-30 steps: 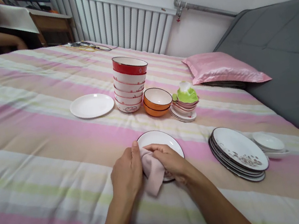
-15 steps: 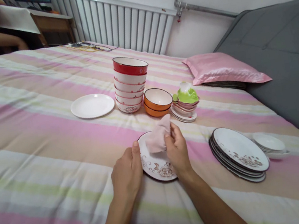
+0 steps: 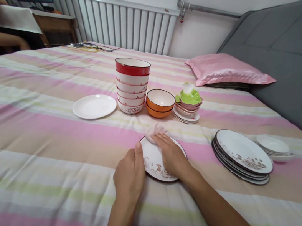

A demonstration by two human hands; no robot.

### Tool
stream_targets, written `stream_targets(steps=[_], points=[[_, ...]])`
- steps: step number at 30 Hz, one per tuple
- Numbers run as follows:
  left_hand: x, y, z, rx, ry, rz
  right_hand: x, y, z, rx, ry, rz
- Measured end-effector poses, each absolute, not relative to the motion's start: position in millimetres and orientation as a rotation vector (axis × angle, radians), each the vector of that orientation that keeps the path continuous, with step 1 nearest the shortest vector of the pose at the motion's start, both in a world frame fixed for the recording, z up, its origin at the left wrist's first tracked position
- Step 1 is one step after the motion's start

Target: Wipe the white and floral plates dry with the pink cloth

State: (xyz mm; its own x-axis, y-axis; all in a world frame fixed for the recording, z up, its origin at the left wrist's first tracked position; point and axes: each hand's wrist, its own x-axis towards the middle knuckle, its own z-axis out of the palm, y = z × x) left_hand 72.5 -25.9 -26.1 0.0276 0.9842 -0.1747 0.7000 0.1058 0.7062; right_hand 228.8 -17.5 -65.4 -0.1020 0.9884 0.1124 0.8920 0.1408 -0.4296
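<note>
Your left hand (image 3: 128,175) grips the left rim of the floral plate (image 3: 152,155), thumb along the edge, its other fingers partly hidden. Your right hand (image 3: 173,156) reaches across that plate, fingers nearly straight over the pink cloth (image 3: 153,131) at the far rim; whether it grips or only presses, you cannot tell. The plate is at the striped bedspread's (image 3: 58,152) near side, between you and the orange bowls (image 3: 159,112).
</note>
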Motion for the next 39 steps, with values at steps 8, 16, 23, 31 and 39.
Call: stream_targets(steps=[8, 16, 23, 31, 39], points=[[73.5, -24.3, -26.1, 1.628, 1.717, 0.547, 222.1, -25.9, -45.8, -1.419, -2.205, 0.501], [73.1, -22.3, -29.2, 1.622, 1.740, 0.527, 228.1, -34.4, -27.1, -1.323, -2.228, 0.753], [72.4, -23.2, -29.2, 1.640, 1.748, 0.546, 237.8, -43.2, -8.7, -1.485, -2.286, 0.879], [72.4, -22.3, -29.2, 1.639, 1.713, 0.558, 273.3, -56.6, 15.4, -2.075, -2.236, 0.687], [74.5, -23.7, -34.0, 1.477, 1.585, 0.558, 300.9, -63.6, 26.2, -2.484, -1.871, 0.083]])
